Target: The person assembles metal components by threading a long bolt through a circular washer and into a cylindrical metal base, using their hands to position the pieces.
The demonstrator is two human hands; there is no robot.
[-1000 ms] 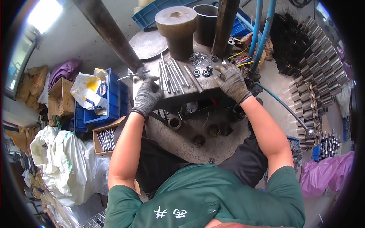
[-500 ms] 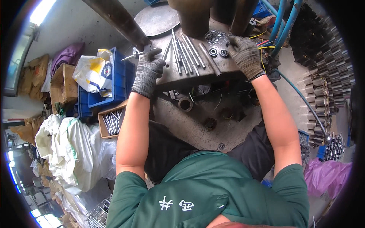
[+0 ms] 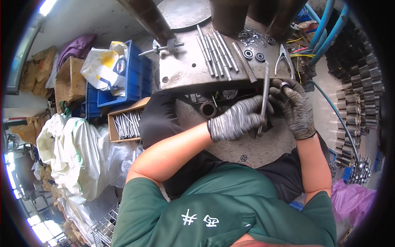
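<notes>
My left hand (image 3: pixel 236 119), in a grey knit glove, is closed around a slim metal shaft (image 3: pixel 266 84) standing nearly upright in front of the bench. Just to its right, my gloved right hand (image 3: pixel 295 109) pinches a small ring-shaped bearing (image 3: pixel 284 85) near the shaft. The metal bench (image 3: pixel 181 72) lies beyond both hands. On it are a row of stepped shafts (image 3: pixel 214 53), a thicker rod (image 3: pixel 244 61), two bearings (image 3: pixel 248 54), a scatter of small metal rings (image 3: pixel 252 37) and a pair of pliers (image 3: pixel 284 59). A clamp-like fixture with a crossbar (image 3: pixel 160 48) sits at the bench's left edge.
Thick dark columns (image 3: pixel 228 18) rise from the bench. At left are a blue crate (image 3: pixel 140 70), a carton of shafts (image 3: pixel 126 125) and white sacks (image 3: pixel 68 152). Blue hoses (image 3: pixel 329 33) and stacked metal cylinders (image 3: pixel 349 111) stand at right.
My left hand has come right from the fixture and now holds a shaft in front of the bench. My right hand has drawn back from the small parts with a bearing, uncovering the pliers.
</notes>
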